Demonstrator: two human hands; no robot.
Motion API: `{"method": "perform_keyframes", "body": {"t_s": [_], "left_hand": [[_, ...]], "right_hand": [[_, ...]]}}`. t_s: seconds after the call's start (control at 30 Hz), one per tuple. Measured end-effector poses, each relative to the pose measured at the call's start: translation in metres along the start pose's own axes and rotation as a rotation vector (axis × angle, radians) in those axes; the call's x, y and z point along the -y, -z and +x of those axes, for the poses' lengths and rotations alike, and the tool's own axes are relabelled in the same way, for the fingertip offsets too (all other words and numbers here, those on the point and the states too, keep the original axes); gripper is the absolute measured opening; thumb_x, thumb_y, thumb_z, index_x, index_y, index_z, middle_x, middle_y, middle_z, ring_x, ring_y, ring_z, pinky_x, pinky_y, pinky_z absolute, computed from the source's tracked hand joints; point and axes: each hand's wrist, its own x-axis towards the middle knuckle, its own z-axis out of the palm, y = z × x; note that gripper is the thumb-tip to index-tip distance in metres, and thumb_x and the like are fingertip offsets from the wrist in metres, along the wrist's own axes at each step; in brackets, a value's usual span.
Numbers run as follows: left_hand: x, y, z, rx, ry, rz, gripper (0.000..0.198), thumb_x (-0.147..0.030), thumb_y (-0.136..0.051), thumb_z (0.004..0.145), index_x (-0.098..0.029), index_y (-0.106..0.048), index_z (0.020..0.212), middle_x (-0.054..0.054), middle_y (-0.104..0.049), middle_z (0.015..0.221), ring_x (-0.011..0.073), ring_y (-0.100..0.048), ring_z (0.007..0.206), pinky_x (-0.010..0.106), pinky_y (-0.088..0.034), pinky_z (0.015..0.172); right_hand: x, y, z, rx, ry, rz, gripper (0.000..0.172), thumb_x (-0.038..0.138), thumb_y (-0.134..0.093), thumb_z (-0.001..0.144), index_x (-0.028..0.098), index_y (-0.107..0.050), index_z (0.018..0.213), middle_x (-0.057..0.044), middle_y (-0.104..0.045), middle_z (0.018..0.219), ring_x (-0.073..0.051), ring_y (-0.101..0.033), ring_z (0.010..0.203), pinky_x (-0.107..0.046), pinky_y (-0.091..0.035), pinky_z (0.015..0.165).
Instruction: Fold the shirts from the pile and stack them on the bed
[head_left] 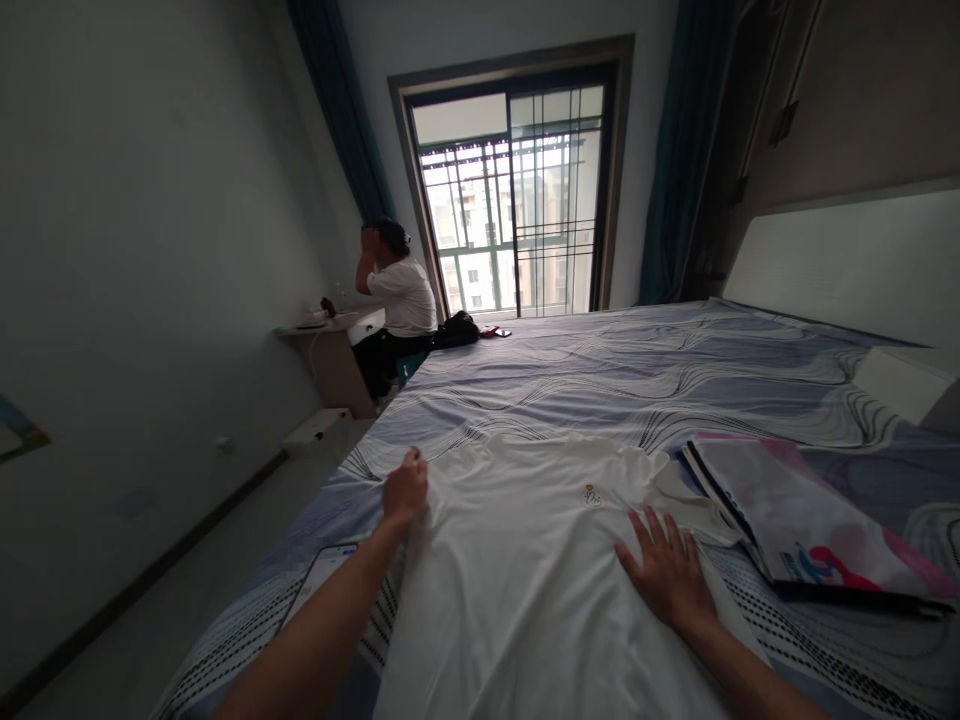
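A white T-shirt (pixel 517 560) lies spread on the bed in front of me, with soft wrinkles and a small printed motif on its upper right part. At its upper left edge, my left hand (pixel 406 490) is closed with curled fingers on the fabric near the sleeve. My right hand (pixel 667 572) rests flat on the right side of the shirt, fingers spread. Beneath my left forearm, a phone (pixel 319 578) with a lit screen is partly covered.
A pink-and-white zip bag (pixel 817 520) lies right of the shirt, and a white box (pixel 904 382) sits farther right. The patterned bed (pixel 570 380) reaches toward the window. Beyond its far left corner, a person (pixel 405 295) sits at a small desk (pixel 334 340); a black bag (pixel 457 328) lies nearby.
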Motion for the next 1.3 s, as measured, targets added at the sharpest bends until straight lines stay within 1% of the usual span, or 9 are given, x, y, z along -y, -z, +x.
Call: {"method": "perform_keyframes", "body": {"t_s": [0.1, 0.2, 0.4, 0.6, 0.77, 0.9, 1.0, 1.2, 1.3], "left_hand": [[-0.029, -0.014, -0.034, 0.050, -0.321, -0.047, 0.055, -0.053, -0.058, 0.086, -0.023, -0.059, 0.133, 0.010, -0.071, 0.116, 0.0255, -0.063, 0.111, 0.034, -0.045, 0.096], [-0.018, -0.034, -0.067, 0.037, -0.544, -0.047, 0.075, -0.042, -0.070, 0.075, -0.015, -0.049, 0.142, 0.015, -0.056, 0.138, 0.0307, -0.049, 0.129, 0.040, -0.038, 0.110], [0.048, -0.055, -0.097, 0.009, -0.358, -0.040, 0.055, -0.017, -0.051, 0.080, -0.015, -0.055, 0.135, 0.012, -0.062, 0.118, 0.0238, -0.058, 0.112, 0.037, -0.045, 0.104], [0.051, -0.044, -0.089, 0.106, -0.139, -0.244, 0.036, -0.031, -0.052, 0.086, -0.021, -0.068, 0.117, 0.007, -0.072, 0.110, 0.0224, -0.066, 0.100, 0.033, -0.050, 0.094], [0.057, -0.043, -0.088, 0.008, 0.062, -0.231, 0.050, -0.035, -0.040, 0.087, -0.011, -0.062, 0.125, 0.016, -0.071, 0.111, 0.0289, -0.067, 0.101, 0.041, -0.053, 0.090], [0.058, -0.056, -0.106, -0.130, -0.313, -0.039, 0.056, -0.027, -0.047, 0.076, -0.020, -0.062, 0.130, 0.010, -0.056, 0.144, 0.0282, -0.045, 0.138, 0.041, -0.033, 0.117], [0.052, -0.063, -0.112, -0.017, -0.549, 0.095, 0.059, -0.030, -0.050, 0.077, -0.026, -0.059, 0.135, 0.003, -0.050, 0.153, 0.0278, -0.031, 0.148, 0.045, -0.025, 0.122], [0.048, -0.068, -0.106, 0.100, -0.559, 0.164, 0.059, -0.037, -0.047, 0.083, -0.028, -0.055, 0.141, 0.003, -0.050, 0.152, 0.0279, -0.039, 0.144, 0.049, -0.024, 0.121], [0.050, -0.070, -0.106, 0.080, -0.558, 0.166, 0.058, -0.038, -0.044, 0.085, -0.026, -0.056, 0.140, 0.003, -0.050, 0.153, 0.0269, -0.039, 0.145, 0.048, -0.024, 0.121]], "right_hand": [[0.000, 0.000, 0.000, 0.011, -0.008, 0.017, 0.073, 0.060, -0.036, 0.092, 0.023, -0.036, 0.154, -0.010, -0.027, 0.164, -0.035, -0.014, 0.152, -0.058, -0.009, 0.120], [0.000, 0.001, 0.000, 0.013, -0.008, 0.030, 0.073, 0.061, -0.035, 0.092, 0.024, -0.035, 0.155, -0.009, -0.026, 0.164, -0.034, -0.014, 0.152, -0.058, -0.008, 0.120], [0.001, 0.003, -0.001, 0.014, -0.016, 0.019, 0.074, 0.062, -0.037, 0.092, 0.023, -0.035, 0.155, -0.009, -0.026, 0.165, -0.035, -0.013, 0.152, -0.057, -0.006, 0.120], [0.003, 0.013, -0.002, 0.032, -0.021, 0.028, 0.072, 0.060, -0.039, 0.094, 0.022, -0.035, 0.155, -0.009, -0.027, 0.164, -0.035, -0.015, 0.151, -0.057, -0.005, 0.120], [0.004, 0.027, -0.001, 0.067, -0.027, 0.060, 0.071, 0.059, -0.039, 0.095, 0.023, -0.034, 0.156, -0.009, -0.026, 0.165, -0.034, -0.016, 0.151, -0.055, -0.005, 0.120], [0.005, 0.032, -0.003, 0.060, -0.022, 0.087, 0.071, 0.059, -0.040, 0.095, 0.023, -0.034, 0.156, -0.009, -0.026, 0.165, -0.034, -0.016, 0.150, -0.055, -0.006, 0.119], [0.002, 0.038, 0.001, 0.030, -0.016, 0.101, 0.061, 0.052, -0.041, 0.097, 0.023, -0.042, 0.151, -0.010, -0.035, 0.160, -0.033, -0.025, 0.145, -0.052, -0.012, 0.118], [-0.029, 0.068, 0.054, -0.116, -0.089, 0.044, 0.052, 0.016, -0.038, 0.095, 0.012, -0.043, 0.147, -0.018, -0.048, 0.147, -0.030, -0.041, 0.131, -0.042, -0.032, 0.106], [-0.050, 0.079, 0.083, -0.018, -0.149, 0.050, 0.046, 0.011, -0.037, 0.095, 0.004, -0.053, 0.137, -0.023, -0.058, 0.134, -0.031, -0.047, 0.128, -0.041, -0.036, 0.102]]}}
